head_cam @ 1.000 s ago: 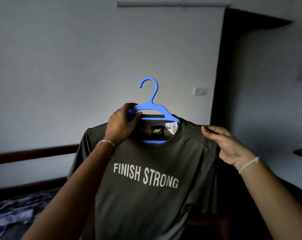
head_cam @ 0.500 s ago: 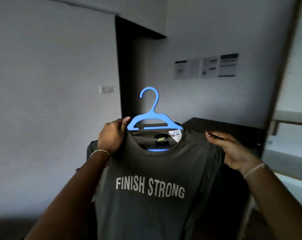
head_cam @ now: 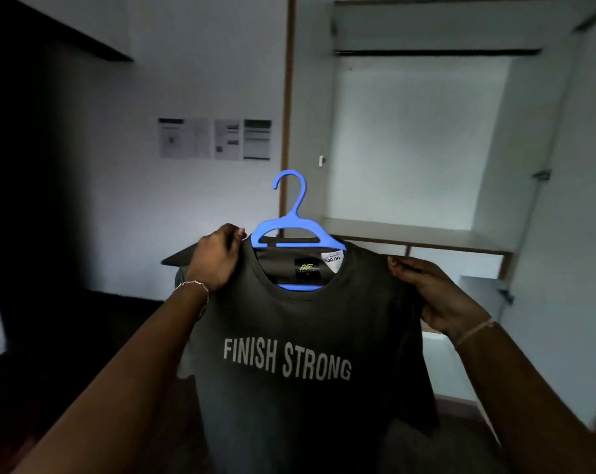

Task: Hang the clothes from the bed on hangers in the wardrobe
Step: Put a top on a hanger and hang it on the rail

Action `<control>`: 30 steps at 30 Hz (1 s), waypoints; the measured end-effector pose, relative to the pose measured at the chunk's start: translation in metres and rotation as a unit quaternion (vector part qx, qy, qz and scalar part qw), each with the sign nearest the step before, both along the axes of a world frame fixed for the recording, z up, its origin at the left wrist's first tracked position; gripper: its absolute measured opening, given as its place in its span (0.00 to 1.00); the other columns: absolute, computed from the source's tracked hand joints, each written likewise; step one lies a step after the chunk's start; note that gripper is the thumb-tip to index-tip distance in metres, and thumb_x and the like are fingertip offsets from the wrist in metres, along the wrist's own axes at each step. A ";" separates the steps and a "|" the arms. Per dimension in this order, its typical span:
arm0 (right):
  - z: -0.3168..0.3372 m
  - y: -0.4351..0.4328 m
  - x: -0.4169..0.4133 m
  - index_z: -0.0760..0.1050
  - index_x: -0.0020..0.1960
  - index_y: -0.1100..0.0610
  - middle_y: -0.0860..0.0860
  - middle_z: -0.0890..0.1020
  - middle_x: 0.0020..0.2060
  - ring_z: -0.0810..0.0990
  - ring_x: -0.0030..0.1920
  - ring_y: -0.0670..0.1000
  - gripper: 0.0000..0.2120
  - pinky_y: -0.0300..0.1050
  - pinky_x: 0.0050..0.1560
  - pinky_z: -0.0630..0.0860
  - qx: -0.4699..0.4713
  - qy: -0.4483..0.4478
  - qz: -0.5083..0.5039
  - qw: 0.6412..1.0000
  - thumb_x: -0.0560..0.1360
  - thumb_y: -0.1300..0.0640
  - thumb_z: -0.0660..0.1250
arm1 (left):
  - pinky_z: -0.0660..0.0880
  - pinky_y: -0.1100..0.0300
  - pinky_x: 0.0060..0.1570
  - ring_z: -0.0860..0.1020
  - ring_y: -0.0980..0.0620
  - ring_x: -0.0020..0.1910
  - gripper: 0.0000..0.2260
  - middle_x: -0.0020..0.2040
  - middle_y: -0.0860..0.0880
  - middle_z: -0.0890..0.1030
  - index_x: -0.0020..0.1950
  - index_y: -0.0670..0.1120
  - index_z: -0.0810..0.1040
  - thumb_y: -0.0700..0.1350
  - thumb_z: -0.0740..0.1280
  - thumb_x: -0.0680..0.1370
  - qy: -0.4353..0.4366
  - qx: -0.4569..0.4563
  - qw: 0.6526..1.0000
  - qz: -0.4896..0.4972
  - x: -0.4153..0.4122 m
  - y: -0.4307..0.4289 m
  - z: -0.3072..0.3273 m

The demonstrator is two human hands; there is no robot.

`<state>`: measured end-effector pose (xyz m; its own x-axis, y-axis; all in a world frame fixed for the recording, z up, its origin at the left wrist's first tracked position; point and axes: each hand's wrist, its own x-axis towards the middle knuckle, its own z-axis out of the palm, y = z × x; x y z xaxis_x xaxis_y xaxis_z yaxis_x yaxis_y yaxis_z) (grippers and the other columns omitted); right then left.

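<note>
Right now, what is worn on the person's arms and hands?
No sleeves or gloves are in view. A thin chain bracelet circles the wrist of the left hand, and a pale thread band that of the right hand.

T-shirt [head_cam: 306,319]: dark olive, "FINISH STRONG" printed in pale letters, held up front-on.
Hanger [head_cam: 289,228]: blue plastic, shoulders inside the T-shirt's neckline, hook upright above its collar.
Price tag [head_cam: 332,262]: white, inside the T-shirt's collar.
Left hand [head_cam: 217,260]: grips the T-shirt's shoulder left of the collar.
Right hand [head_cam: 436,295]: pinches the T-shirt's opposite shoulder.
Wardrobe [head_cam: 419,148]: open, white inside, behind the T-shirt, above and to its right.
Printed sheets [head_cam: 214,138]: four, on the wall above and left of the T-shirt.
</note>
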<state>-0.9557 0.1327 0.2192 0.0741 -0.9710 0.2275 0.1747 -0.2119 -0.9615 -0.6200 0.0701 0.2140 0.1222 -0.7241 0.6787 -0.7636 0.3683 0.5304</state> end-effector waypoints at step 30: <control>0.184 -0.564 -0.204 0.78 0.46 0.53 0.51 0.83 0.49 0.81 0.53 0.51 0.14 0.43 0.55 0.77 -0.308 0.056 -0.213 0.926 0.79 0.69 0.59 | 0.59 0.70 0.66 0.65 0.58 0.69 0.25 0.72 0.53 0.66 0.74 0.51 0.63 0.57 0.62 0.79 -0.119 -0.111 0.970 -0.181 -0.372 -0.551 0.102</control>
